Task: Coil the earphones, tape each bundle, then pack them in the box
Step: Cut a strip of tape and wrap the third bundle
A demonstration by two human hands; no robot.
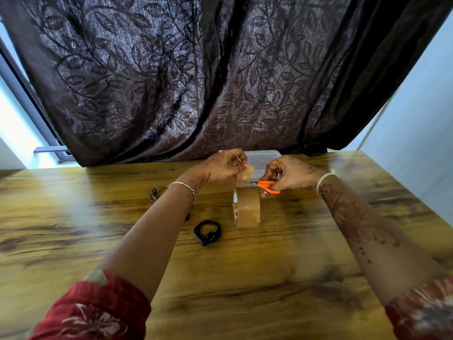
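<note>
Tape strip (245, 174) is pinched taut in our left hand (224, 165), above the upright tape roll (247, 207). Our right hand (291, 173) is clamped on orange scissors (268, 185); blades are indistinct. Coiled black earphones (207, 232) lie on the worktop (282, 278). The clear box (261, 158) is half hidden behind our hands.

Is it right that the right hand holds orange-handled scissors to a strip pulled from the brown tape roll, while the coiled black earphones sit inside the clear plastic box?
Not quite. The head view shows the coiled black earphones lying on the wooden table, near the brown tape roll, not in the clear plastic box. The rest holds: the right hand holds the orange-handled scissors to the strip.
</note>
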